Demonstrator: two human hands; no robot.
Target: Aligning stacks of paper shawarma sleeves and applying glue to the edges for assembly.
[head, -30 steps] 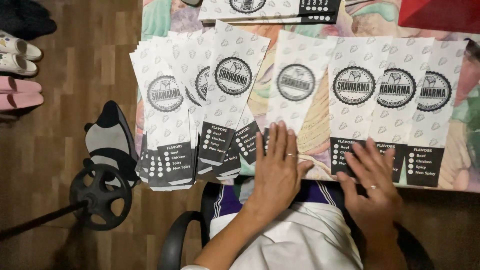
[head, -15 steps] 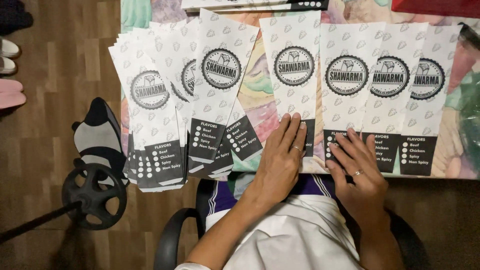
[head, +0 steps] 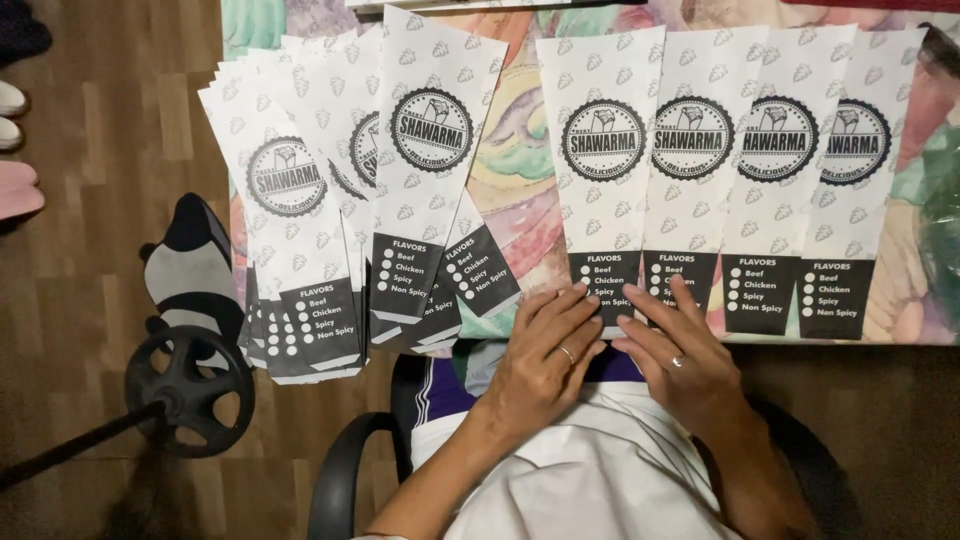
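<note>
Both hands lie flat with fingers loosely spread, the left hand and right hand pressing the dark lower edge of the leftmost paper sleeve in the row on the table.

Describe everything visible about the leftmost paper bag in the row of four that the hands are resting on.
The paper bag is long, flat and white, printed with small grey icons, a round black emblem near its middle and a black panel with white dots at its near end. It lies flat on the colourful table cover, its right edge overlapped by the next bag. The left hand presses its near end; the right hand fingertips touch its lower right corner.
</note>
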